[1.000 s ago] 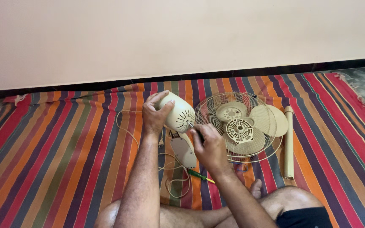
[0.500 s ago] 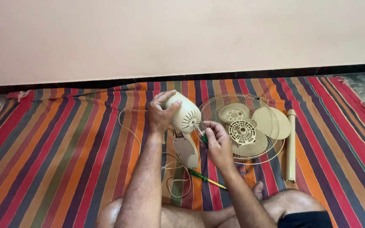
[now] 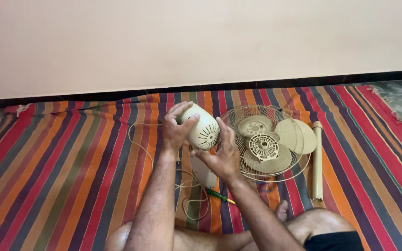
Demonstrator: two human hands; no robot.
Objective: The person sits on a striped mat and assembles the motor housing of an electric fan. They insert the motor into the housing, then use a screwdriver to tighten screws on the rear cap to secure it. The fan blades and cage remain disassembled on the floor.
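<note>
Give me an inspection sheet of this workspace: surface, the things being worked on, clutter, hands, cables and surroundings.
Surface: striped mat of red, orange and purple, spread on the floor.
Job's things: cream fan motor housing, vented rear facing the camera, raised above its cream base.
Clutter: wire fan guard lying flat with cream blades and a round vented plate on it; cream tube; green-handled screwdriver.
Hands: left hand grips the housing; right hand open, fingers spread beside it.
Cables: pale cord looping over the mat.
Surroundings: plain wall with a dark skirting strip.
</note>
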